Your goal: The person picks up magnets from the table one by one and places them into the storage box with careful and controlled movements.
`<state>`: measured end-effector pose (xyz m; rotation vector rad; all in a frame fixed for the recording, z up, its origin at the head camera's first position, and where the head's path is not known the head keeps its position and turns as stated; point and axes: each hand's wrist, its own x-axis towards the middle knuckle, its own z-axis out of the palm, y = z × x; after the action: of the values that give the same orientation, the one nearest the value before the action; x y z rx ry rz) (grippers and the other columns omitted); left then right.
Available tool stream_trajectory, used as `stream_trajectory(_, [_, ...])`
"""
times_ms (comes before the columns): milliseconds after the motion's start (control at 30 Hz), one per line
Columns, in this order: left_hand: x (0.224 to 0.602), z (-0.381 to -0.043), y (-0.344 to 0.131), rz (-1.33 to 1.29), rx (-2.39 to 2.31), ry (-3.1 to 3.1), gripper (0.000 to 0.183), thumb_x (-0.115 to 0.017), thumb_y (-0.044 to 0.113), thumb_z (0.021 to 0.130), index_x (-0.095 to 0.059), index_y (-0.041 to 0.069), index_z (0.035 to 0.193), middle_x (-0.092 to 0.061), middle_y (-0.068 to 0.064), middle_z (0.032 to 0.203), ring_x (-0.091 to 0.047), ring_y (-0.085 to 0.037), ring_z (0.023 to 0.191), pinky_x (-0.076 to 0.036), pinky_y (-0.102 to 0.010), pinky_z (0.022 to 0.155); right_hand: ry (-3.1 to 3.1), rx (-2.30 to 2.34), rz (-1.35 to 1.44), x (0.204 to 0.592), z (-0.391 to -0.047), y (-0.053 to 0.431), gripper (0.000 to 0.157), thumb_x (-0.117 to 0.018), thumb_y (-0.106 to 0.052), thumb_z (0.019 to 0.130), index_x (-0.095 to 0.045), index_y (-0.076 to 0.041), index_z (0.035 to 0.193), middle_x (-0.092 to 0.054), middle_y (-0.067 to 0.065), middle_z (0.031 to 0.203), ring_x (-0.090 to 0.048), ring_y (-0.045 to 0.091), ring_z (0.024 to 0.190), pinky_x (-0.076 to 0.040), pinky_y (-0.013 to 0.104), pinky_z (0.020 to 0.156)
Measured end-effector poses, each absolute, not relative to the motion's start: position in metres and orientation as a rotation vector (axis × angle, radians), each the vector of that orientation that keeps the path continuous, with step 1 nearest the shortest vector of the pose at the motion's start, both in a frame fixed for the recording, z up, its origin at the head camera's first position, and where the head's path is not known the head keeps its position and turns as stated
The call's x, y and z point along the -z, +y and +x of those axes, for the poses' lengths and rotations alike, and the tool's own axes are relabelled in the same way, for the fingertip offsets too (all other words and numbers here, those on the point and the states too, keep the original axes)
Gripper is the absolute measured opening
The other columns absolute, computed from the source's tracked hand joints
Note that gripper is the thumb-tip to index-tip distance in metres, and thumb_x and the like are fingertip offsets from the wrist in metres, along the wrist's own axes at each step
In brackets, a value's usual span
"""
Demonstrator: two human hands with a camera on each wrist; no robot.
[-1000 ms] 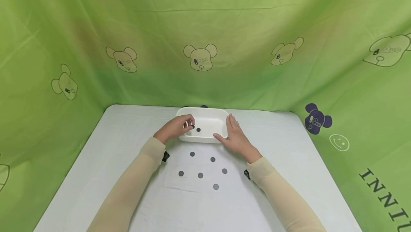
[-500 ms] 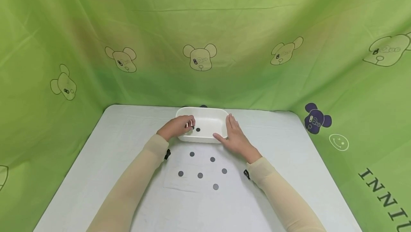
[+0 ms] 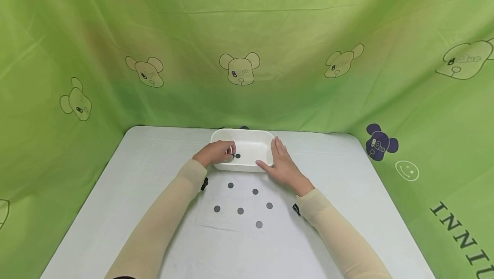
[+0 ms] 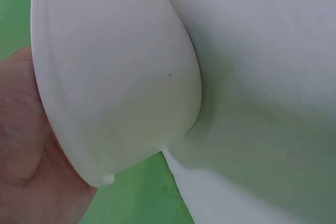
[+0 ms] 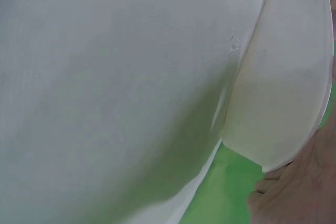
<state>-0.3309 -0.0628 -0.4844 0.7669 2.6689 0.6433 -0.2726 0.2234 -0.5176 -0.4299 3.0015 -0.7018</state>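
A white rectangular plastic box (image 3: 254, 148) stands at the back of the table. Reaching over its left end, my left hand (image 3: 216, 152) pinches a small dark disc (image 3: 233, 156) between thumb and fingers, low inside the box. Another dark disc (image 3: 237, 156) lies on the box floor just right of those fingertips. My right hand (image 3: 284, 168) rests at the box's right end, fingers straight along the end wall and thumb across the front rim. In the left wrist view the box's outer wall (image 4: 115, 66) hides the left fingertips.
Several flat grey discs, such as a front disc (image 3: 259, 224) and a left disc (image 3: 217, 208), lie spread on the white-covered table (image 3: 208, 253) between the forearms. A green printed curtain (image 3: 239, 25) encloses the table behind and at both sides.
My left hand has moved slightly right and lower into the box, bringing its pinched disc close beside the other one. The right hand and the box have stayed in place.
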Motion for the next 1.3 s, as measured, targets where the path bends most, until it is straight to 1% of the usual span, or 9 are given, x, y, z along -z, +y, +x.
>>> stream_trajectory(200, [0.4861, -0.3334, -0.0613, 0.758, -0.565, 2.659, 0.010, -0.066, 0.013, 0.104, -0.068, 0.017, 0.114, -0.070, 0.000, 0.103, -0.061, -0.016, 0.089, -0.053, -0.035, 0.084, 2.998, 0.699, -0.417, 0.5182, -0.2730, 0.2239, 0.114, -0.049, -0.075, 0.103, 0.002, 0.004, 0.169, 0.009, 0.021, 0.178, 0.006, 0.036, 0.166, -0.006, 0.050, 0.134])
stream_trajectory(300, [0.4861, -0.3340, -0.0608, 0.757, -0.527, 2.658, 0.010, -0.066, 0.014, 0.104, -0.069, 0.018, 0.112, -0.069, 0.002, 0.100, -0.060, -0.015, 0.088, -0.052, -0.034, 0.082, 3.004, 0.698, -0.423, 0.5184, -0.2731, 0.2241, 0.115, -0.049, -0.074, 0.103, 0.001, 0.005, 0.168, 0.007, 0.023, 0.178, 0.005, 0.038, 0.166, -0.006, 0.051, 0.134])
stream_trajectory(467, [0.4857, -0.3346, -0.0588, 0.748, -0.496, 2.658, 0.008, -0.067, 0.016, 0.104, -0.069, 0.018, 0.112, -0.069, 0.002, 0.099, -0.060, -0.014, 0.087, -0.051, -0.034, 0.082, 3.007, 0.696, -0.424, 0.5194, -0.2737, 0.2238, 0.115, -0.049, -0.075, 0.103, 0.002, 0.005, 0.168, 0.004, 0.025, 0.178, 0.004, 0.038, 0.166, -0.007, 0.050, 0.134])
stream_trajectory(767, [0.4905, -0.3377, -0.0561, 0.757, -0.405, 2.688, 0.005, -0.068, 0.018, 0.103, -0.068, 0.020, 0.108, -0.070, 0.004, 0.100, -0.061, -0.012, 0.091, -0.052, -0.036, 0.088, 3.008, 0.691, -0.422, 0.5197, -0.2744, 0.2243, 0.115, -0.049, -0.074, 0.103, 0.003, 0.005, 0.168, 0.007, 0.024, 0.178, 0.006, 0.036, 0.166, -0.005, 0.049, 0.135])
stream_trajectory(933, [0.4901, -0.3382, -0.0554, 0.750, -0.391, 2.689, 0.004, -0.069, 0.019, 0.104, -0.068, 0.021, 0.107, -0.070, 0.004, 0.099, -0.062, -0.013, 0.091, -0.052, -0.037, 0.089, 3.014, 0.681, -0.425, 0.5206, -0.2754, 0.2247, 0.115, -0.049, -0.074, 0.103, 0.002, 0.005, 0.168, 0.005, 0.025, 0.178, 0.006, 0.036, 0.166, -0.005, 0.049, 0.135])
stream_trajectory(1067, [0.4892, -0.3372, -0.0545, 0.752, -0.392, 2.694, 0.004, -0.069, 0.019, 0.103, -0.068, 0.021, 0.107, -0.070, 0.004, 0.099, -0.062, -0.013, 0.091, -0.052, -0.037, 0.088, 3.021, 0.682, -0.427, 0.5211, -0.2757, 0.2245, 0.115, -0.049, -0.074, 0.103, 0.002, 0.006, 0.168, 0.004, 0.026, 0.178, 0.005, 0.037, 0.166, -0.006, 0.050, 0.134])
stream_trajectory(1300, [0.4884, -0.3354, -0.0536, 0.750, -0.368, 2.702, 0.004, -0.069, 0.019, 0.103, -0.067, 0.019, 0.107, -0.070, 0.004, 0.101, -0.063, -0.013, 0.093, -0.053, -0.038, 0.090, 3.012, 0.688, -0.417, 0.5203, -0.2742, 0.2240, 0.116, -0.049, -0.075, 0.103, 0.003, 0.005, 0.168, 0.007, 0.025, 0.178, 0.003, 0.040, 0.165, -0.007, 0.051, 0.134])
